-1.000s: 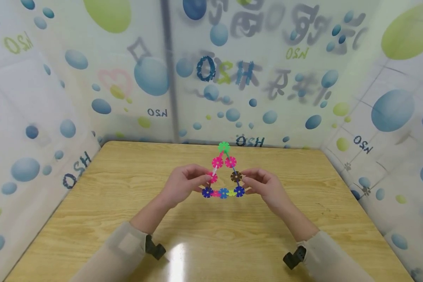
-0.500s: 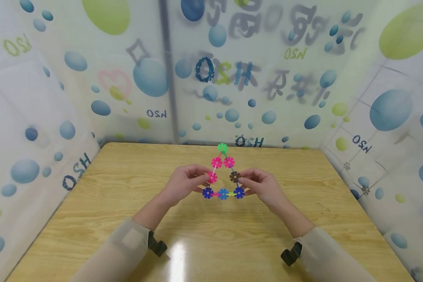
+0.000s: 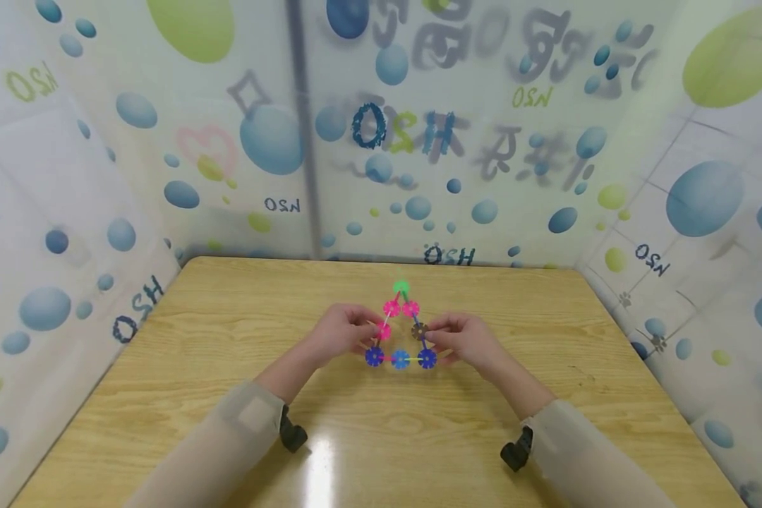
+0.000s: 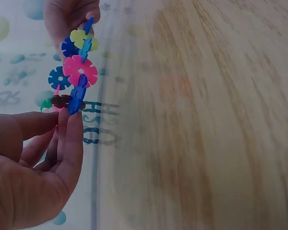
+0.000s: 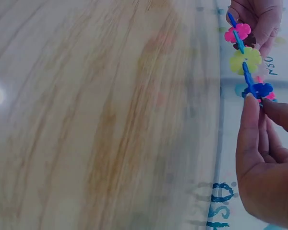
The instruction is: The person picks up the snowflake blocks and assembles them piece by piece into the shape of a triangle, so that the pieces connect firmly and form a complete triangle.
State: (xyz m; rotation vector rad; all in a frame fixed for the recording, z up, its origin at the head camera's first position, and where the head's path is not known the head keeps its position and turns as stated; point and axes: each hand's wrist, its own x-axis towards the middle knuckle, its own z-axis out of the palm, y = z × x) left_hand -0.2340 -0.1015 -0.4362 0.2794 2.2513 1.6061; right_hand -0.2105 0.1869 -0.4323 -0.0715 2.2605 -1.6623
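Note:
A triangle of interlocking plastic snowflake discs (image 3: 400, 360) is held between my two hands near the middle of the table. Its top is a green disc (image 3: 401, 287), and dark blue discs form both lower corners. My left hand (image 3: 339, 330) pinches the left side by a pink disc (image 3: 384, 331). On the right side, my right hand (image 3: 466, 340) grips around the brown disc (image 3: 419, 331). Seen edge-on in the left wrist view, the bottom row has a pink disc (image 4: 79, 72); a yellow disc (image 5: 245, 60) shows in the right wrist view. Whether the triangle touches the table is unclear.
The wooden table (image 3: 241, 430) extends around both hands. A pale wall sheet (image 3: 248, 226) printed with blue and green dots rises at its back edge, with similar sheets at both sides. Black cameras (image 3: 293, 432) sit on both sleeves.
Both hands have come down a little with the triangle, which now sits lower in the head view and looks shorter. The grips look the same.

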